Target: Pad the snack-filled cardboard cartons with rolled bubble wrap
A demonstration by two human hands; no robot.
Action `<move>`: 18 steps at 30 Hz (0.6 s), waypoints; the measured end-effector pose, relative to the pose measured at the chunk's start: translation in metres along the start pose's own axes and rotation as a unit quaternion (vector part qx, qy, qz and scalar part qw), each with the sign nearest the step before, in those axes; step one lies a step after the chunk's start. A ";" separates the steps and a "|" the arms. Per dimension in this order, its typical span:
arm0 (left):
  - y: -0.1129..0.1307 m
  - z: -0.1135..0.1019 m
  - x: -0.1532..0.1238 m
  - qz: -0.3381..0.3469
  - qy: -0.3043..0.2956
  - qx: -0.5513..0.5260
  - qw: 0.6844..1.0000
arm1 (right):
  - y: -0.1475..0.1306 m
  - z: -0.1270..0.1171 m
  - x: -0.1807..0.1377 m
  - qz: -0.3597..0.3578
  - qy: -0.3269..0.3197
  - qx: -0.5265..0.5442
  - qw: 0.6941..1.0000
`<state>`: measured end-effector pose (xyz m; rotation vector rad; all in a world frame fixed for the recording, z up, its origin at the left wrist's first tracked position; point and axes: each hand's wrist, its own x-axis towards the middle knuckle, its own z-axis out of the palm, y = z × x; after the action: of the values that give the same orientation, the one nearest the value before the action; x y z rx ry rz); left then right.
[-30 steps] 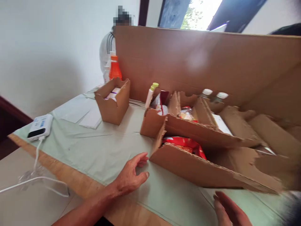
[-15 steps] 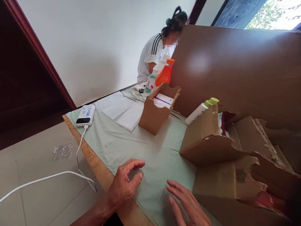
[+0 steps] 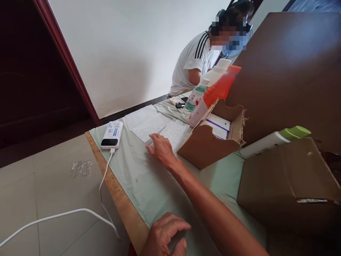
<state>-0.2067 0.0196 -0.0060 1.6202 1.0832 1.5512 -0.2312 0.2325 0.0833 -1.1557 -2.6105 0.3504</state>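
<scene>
right hand (image 3: 161,149) lies flat on the bubble sheets (image 3: 147,123), grip released; left hand (image 3: 166,234) rests half curled on the bench (image 3: 121,201), grasping nothing.

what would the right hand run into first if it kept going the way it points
Most likely the bubble-wrap sheet: the right hand lies flat, fingers aimed up and left, fingertips at or on the sheet's near edge. The power bank sits left of that line.

Soft daylight is brightening the white wall (image 3: 128,49) and leaving a glare patch on the cardboard panel (image 3: 298,46) at 1 o'clock. The doorway (image 3: 32,71) at 9 o'clock is lying in shadow. The right hand (image 3: 160,151) is showing sharp; the near box (image 3: 282,185) at 4 o'clock is blurring.
</scene>
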 end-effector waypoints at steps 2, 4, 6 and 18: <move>-0.007 0.001 -0.001 0.010 0.004 -0.010 1.000 | -0.004 0.013 0.024 0.003 -0.010 -0.014 1.000; -0.012 0.003 -0.003 0.012 0.001 -0.022 1.000 | -0.004 0.022 0.038 0.006 -0.011 -0.020 1.000; -0.014 0.006 -0.005 -0.001 0.002 -0.042 0.999 | -0.003 0.023 0.041 0.012 -0.003 -0.014 1.000; 0.025 -0.026 0.026 -0.278 0.221 -0.592 0.723 | -0.008 -0.049 -0.156 -0.079 0.177 0.141 0.971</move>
<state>-0.2298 0.0290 0.0301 0.0256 0.4300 1.6196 -0.1192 0.1157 0.1100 -0.8230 -2.2369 0.4212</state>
